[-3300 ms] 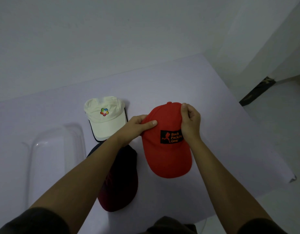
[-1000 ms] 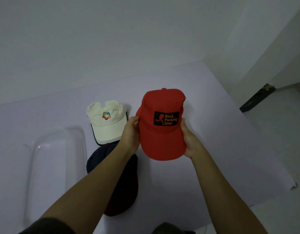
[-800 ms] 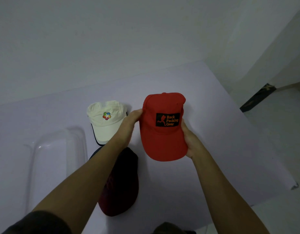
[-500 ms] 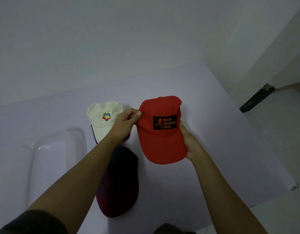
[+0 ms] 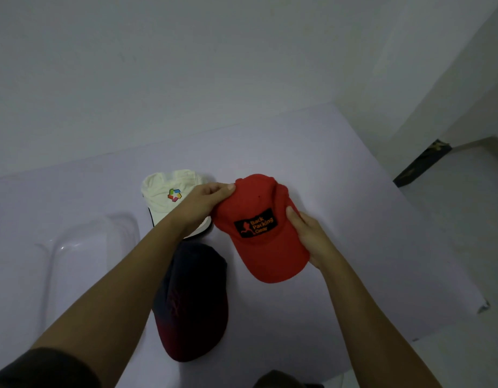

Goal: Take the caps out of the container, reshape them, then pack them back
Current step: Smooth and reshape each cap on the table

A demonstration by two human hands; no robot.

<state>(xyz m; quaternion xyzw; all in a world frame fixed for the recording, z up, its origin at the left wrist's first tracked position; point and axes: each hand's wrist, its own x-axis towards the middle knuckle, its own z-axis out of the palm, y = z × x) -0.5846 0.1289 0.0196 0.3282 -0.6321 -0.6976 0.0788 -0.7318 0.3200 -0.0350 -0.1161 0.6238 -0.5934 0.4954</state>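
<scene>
Red cap [image 5: 270,256] newly tilted, left hand [image 5: 205,203] pinching crown, right hand [image 5: 309,233] gripping side

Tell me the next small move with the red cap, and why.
Probably press the crown smooth with the left hand. It pinches the far edge of the red cap, the right hand grips the side near the brim, and the top looks creased, so the cap seems not ready to pack.
</scene>
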